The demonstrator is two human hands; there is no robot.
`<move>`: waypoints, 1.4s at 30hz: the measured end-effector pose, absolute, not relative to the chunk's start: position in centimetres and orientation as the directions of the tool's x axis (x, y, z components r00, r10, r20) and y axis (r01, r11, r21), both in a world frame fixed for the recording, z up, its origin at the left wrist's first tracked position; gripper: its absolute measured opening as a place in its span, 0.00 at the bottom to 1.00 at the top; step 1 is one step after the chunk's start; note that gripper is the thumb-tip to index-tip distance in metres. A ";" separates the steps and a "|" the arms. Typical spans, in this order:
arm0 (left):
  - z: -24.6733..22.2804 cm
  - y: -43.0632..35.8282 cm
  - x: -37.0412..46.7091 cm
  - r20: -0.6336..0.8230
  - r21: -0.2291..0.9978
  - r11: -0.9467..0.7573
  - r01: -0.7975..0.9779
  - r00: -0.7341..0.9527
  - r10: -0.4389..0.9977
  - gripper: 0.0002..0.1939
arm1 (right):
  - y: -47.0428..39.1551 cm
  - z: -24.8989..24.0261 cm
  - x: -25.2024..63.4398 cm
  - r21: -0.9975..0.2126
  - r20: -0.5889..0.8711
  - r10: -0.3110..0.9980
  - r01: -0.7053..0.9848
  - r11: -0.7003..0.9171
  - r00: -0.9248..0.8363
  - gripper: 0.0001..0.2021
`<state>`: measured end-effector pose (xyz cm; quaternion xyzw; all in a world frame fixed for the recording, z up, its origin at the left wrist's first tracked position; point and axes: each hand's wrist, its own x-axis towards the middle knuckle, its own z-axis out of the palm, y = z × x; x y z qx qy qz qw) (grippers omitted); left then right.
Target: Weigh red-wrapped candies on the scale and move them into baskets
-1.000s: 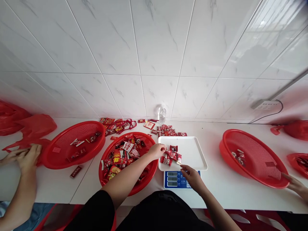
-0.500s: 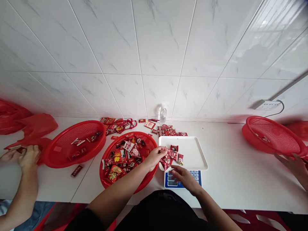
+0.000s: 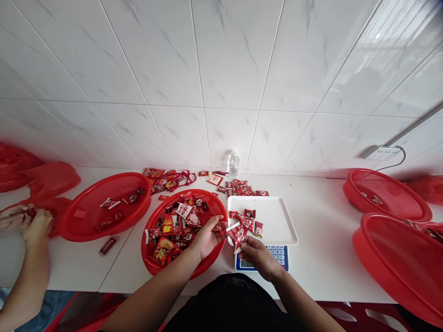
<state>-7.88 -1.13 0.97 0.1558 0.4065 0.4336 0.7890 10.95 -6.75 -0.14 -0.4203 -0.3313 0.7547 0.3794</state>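
By the right hand (image 3: 260,258), which is nearer, a red packet (image 3: 236,235) is pinched below the frame's centre, at the lower left corner of the white tray (image 3: 277,219); its long axis points steeply downward, up-left of this hand. The left hand (image 3: 206,239) is half curled; whether anything is held cannot be told.

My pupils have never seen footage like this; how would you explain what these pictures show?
No machine here: these are a person's bare hands, seen by one camera worn on the head, looking forward and down. The right hand holds red-wrapped packets at the near left edge of a white tray on a blue scale. The left hand is at the right side of a red basket of packets; whether it grips anything is unclear. A clear bottle stands on the white table.
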 end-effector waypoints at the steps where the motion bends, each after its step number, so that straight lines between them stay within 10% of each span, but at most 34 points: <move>1: 1.1 -1.6 -7.8 -0.513 0.582 0.635 -0.508 0.377 0.771 0.15 | -6.6 -0.1 10.7 -0.843 -0.364 0.867 -0.276 -0.462 -0.340 0.16; 7: 0.3 -4.0 -5.9 -0.597 0.603 0.733 -0.316 0.431 0.677 0.17 | -5.7 -1.2 9.6 -0.963 -0.143 0.935 0.263 -0.056 -0.325 0.14; 12: 0.1 -3.0 -7.8 -0.685 0.583 0.698 -0.415 0.211 0.698 0.14 | -3.4 -3.6 10.8 -0.638 0.018 0.997 0.766 0.072 -0.079 0.26; 17: 0.9 -3.2 -9.7 -0.710 0.566 0.699 -0.436 0.173 0.683 0.15 | -0.7 -5.9 10.7 -0.407 -0.097 0.986 0.910 0.087 -0.137 0.34; 21: 1.0 -3.8 -9.6 -0.726 0.553 0.717 -0.425 0.176 0.665 0.15 | -0.1 -7.2 10.8 -0.357 -0.025 0.975 0.913 0.198 -0.222 0.27; 31: 1.0 -4.1 -9.0 -0.738 0.549 0.729 -0.409 0.172 0.652 0.13 | 1.0 -7.6 12.0 -0.693 0.163 0.972 0.681 0.234 -0.168 0.09; 42: 0.4 -4.1 -9.1 -0.717 0.563 0.715 -0.414 0.186 0.672 0.14 | 1.0 -5.9 19.7 -0.994 0.027 0.852 0.102 -0.031 0.523 0.18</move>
